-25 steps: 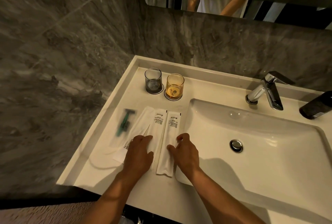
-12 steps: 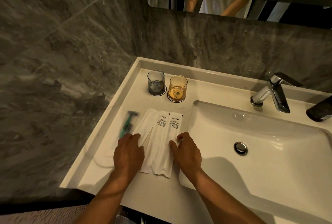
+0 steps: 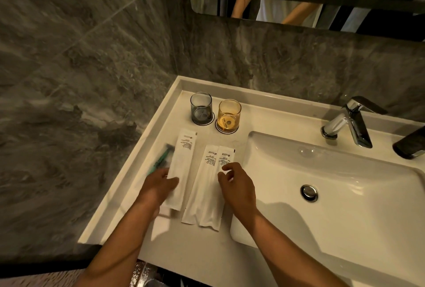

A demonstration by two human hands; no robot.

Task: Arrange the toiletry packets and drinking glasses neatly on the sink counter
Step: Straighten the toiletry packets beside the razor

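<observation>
Two drinking glasses stand on round coasters at the back of the white sink counter (image 3: 174, 238): a grey glass (image 3: 200, 107) and, to its right, an amber glass (image 3: 229, 113). Three long white toiletry packets lie in front of them. The left packet (image 3: 183, 160) is apart from the others, and my left hand (image 3: 158, 187) holds its near end with the thumb on top. The other two packets (image 3: 208, 185) lie side by side, slightly overlapping. My right hand (image 3: 238, 186) rests over the right one with its fingers curled and apart. A clear packet with a green razor (image 3: 161, 159) lies partly under the left packet.
The basin (image 3: 333, 190) with its drain fills the right of the counter. A chrome tap (image 3: 349, 121) and a dark bottle (image 3: 411, 144) stand behind it. Grey marble walls close in the left and back. A mirror hangs above.
My left hand has drawn one white packet to the left and farther back, away from the other two. My right hand has lifted its fingers a little.
</observation>
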